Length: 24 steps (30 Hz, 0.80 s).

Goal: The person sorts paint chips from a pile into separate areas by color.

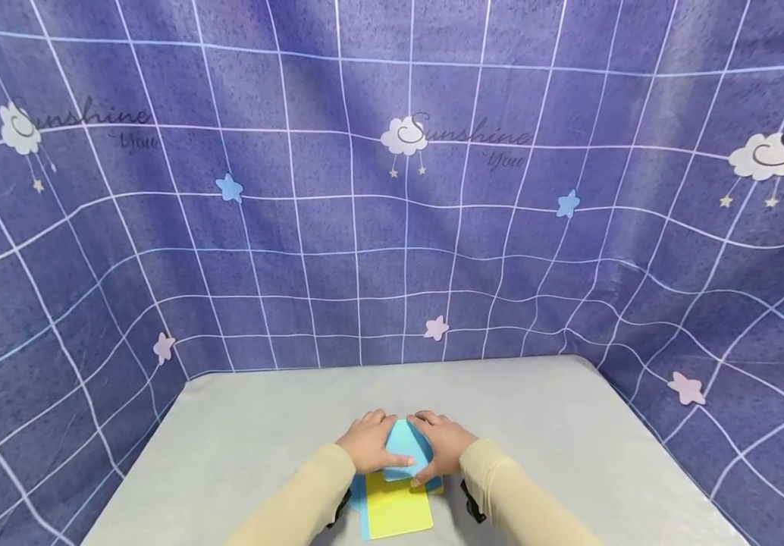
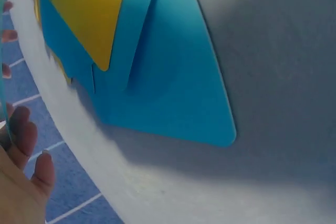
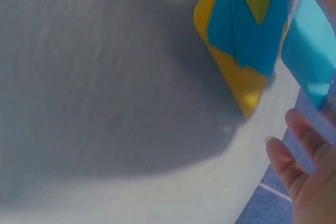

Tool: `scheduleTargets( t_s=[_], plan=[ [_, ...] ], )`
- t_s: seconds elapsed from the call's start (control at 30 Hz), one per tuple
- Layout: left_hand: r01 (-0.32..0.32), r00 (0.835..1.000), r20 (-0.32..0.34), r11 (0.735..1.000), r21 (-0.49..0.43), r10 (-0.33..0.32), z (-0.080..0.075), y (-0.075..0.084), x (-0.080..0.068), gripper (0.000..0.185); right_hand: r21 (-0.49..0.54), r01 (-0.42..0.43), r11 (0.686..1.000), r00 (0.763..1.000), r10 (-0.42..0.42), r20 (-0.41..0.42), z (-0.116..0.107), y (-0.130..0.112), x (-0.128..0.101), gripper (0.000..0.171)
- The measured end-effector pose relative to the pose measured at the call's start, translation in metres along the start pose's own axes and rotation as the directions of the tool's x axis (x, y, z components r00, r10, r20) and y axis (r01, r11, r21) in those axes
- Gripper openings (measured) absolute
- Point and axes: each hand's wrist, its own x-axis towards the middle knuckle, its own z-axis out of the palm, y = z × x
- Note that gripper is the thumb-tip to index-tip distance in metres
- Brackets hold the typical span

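In the head view, a light blue card (image 1: 402, 444) is raised between both hands, above a loose pile of cards. My left hand (image 1: 370, 446) holds its left side, thumb across the front. The right hand (image 1: 446, 441) grips the opposite side, and the same blue card (image 3: 308, 45) shows in the right wrist view. Beneath lies a yellow card (image 1: 399, 509) on top of blue cards (image 2: 173, 77), their edges fanned unevenly. Another yellow card (image 3: 245, 87) pokes out from under the pile. Only part of the left hand (image 2: 23, 182) shows in its wrist view.
The pile rests on a pale grey table (image 1: 262, 425). A purple-blue curtain (image 1: 324, 227) with a line grid, stars and clouds hangs behind the table and along both sides.
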Motion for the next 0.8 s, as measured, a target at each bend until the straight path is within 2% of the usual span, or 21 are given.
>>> scheduleTargets(
  t_s=[0.1,0.2,0.53,0.8],
  plan=[
    [-0.028,1.0,0.011,0.996,0.088,0.027,0.005,-0.001,0.003,0.117,0.003,-0.016,1.0,1.0,0.016,-0.013,-0.003,0.004,-0.004,0.112],
    [-0.053,0.999,0.004,0.987,0.154,0.053,0.009,-0.001,0.005,0.124,0.016,-0.026,1.0,1.0,0.027,-0.015,-0.005,0.007,-0.007,0.112],
    [-0.111,0.993,-0.027,0.973,0.203,0.119,0.012,0.011,0.009,0.114,0.017,-0.037,0.999,0.998,0.038,-0.044,-0.004,0.014,-0.021,0.113],
    [-0.131,0.99,-0.03,0.967,0.216,0.141,0.005,0.023,0.02,0.11,0.018,-0.081,0.997,0.996,0.082,-0.022,-0.019,0.028,-0.033,0.108]
  ],
)
